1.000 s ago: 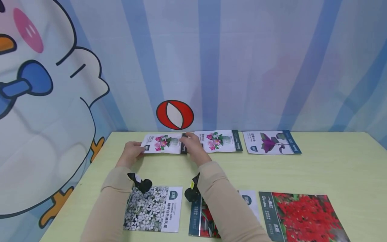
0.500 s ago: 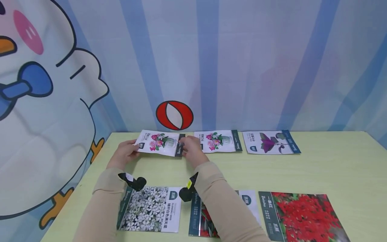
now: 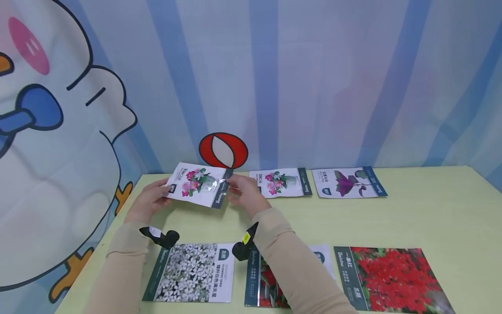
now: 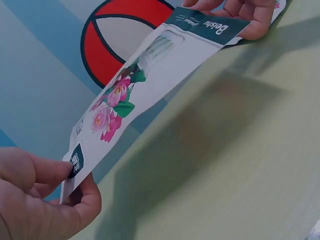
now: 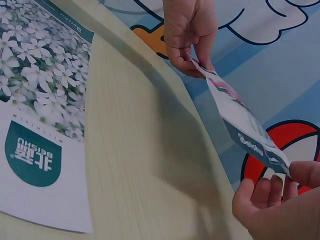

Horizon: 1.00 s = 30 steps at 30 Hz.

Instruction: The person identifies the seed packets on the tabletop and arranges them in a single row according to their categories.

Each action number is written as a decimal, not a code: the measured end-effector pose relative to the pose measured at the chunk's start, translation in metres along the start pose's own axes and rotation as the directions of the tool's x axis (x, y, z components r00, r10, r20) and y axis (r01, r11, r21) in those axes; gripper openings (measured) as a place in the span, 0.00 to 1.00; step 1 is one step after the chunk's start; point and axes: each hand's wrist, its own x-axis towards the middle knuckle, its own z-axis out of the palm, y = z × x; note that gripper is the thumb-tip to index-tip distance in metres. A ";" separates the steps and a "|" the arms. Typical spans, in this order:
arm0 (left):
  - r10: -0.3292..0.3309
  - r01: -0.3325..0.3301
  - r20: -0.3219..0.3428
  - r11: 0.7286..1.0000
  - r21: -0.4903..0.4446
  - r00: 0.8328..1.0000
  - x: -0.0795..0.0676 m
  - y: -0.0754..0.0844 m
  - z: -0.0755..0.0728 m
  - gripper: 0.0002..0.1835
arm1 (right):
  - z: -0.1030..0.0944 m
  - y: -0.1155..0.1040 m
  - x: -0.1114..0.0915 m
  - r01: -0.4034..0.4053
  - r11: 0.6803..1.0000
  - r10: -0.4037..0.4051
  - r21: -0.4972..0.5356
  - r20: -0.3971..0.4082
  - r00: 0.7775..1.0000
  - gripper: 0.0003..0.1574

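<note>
Left of centre in the head view, the left hand (image 3: 147, 201) and right hand (image 3: 249, 194) closely pinch opposite ends of a thin white rectangular packet with pink flowers (image 3: 198, 185) above the pale-yellow tabletop (image 3: 298, 222), probably so it won't sag.

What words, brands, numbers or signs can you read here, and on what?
"Beishu": held packet
"Beishu": white-flower packet
"北蔬 BEISHU": same packet
"FLOWERS SEED": same packet
"矮杆白色满天星": same packet
"Beishu": packet behind right sleeve
"Beishu": red-flower packet
"一串红": same packet
"北蔬": same packet
Too small or blurred: other pink-flower packet, purple-plant packet, remaining print.
</note>
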 end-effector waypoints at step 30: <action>-0.120 0.137 0.075 0.944 -0.299 0.990 -0.023 0.027 0.035 0.32 | 0.026 0.020 -0.042 -0.032 0.999 0.032 -0.001 0.093 0.995 0.34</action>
